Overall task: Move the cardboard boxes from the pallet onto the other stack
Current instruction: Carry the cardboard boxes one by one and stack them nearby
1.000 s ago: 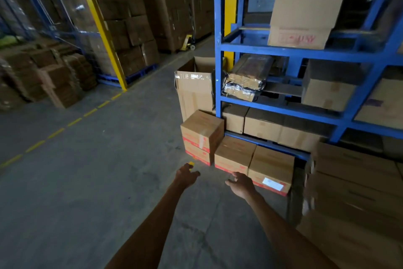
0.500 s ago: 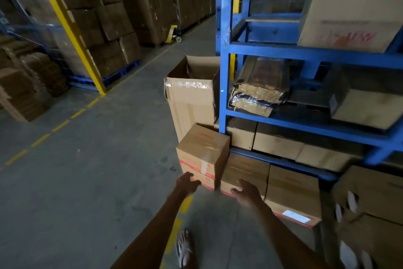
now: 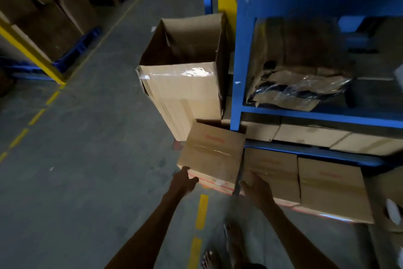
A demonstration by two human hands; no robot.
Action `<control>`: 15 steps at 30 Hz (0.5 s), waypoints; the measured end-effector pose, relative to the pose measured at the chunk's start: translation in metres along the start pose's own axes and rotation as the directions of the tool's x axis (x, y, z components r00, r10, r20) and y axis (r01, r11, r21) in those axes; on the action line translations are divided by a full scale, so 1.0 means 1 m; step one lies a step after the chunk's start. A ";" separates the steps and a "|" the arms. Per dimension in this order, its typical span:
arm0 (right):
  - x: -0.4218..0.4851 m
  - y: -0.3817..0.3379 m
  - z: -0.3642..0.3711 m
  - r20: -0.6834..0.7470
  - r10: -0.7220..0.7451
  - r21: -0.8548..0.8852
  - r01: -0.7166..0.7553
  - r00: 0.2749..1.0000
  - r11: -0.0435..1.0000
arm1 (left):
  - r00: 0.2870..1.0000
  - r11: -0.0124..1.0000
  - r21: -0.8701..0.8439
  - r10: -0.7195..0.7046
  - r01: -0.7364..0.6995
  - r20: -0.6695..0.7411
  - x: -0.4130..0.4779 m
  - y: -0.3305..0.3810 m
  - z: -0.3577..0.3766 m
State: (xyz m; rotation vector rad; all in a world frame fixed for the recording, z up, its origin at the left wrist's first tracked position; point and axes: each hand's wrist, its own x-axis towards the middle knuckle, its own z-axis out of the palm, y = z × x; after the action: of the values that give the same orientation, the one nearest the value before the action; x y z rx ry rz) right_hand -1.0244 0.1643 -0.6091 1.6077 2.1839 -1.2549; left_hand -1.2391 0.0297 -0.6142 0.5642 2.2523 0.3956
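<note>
Two hands at the top sealed carton (image 3: 212, 155), stacked on the floor beside the blue rack (image 3: 236, 94). Left hand (image 3: 182, 181) fingers spread on its near corner; right hand (image 3: 256, 186) open at the side. Advice: grip low, opposite edges, lift level.

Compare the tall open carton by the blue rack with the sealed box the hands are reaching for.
The tall open carton stands on the floor with its top open; the sealed box is taped shut and sits on another box. The carton is much larger and taller; the box is small and squat, with red print on top. No hand is on the carton; both hands are at the box. Both are brown cardboard.
</note>
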 end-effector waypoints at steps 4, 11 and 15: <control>0.091 0.004 0.039 -0.025 0.052 0.024 -0.052 0.998 0.998 | 0.999 0.996 0.093 0.003 0.001 -0.043 0.107 -0.006 0.008; 0.253 0.045 0.133 -0.126 0.215 0.116 -0.201 0.968 0.973 | 0.988 0.992 0.107 -0.054 0.070 -0.143 0.302 -0.047 0.061; 0.301 0.051 0.158 -0.221 0.304 0.178 -0.268 0.927 0.947 | 0.978 0.985 0.085 -0.133 0.148 -0.163 0.361 -0.056 0.079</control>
State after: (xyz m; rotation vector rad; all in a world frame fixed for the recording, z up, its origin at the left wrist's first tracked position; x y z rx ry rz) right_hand -1.1587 0.2744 -0.9060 2.1551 1.9201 -1.2039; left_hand -1.4148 0.1745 -0.9108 0.4321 2.4563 0.2677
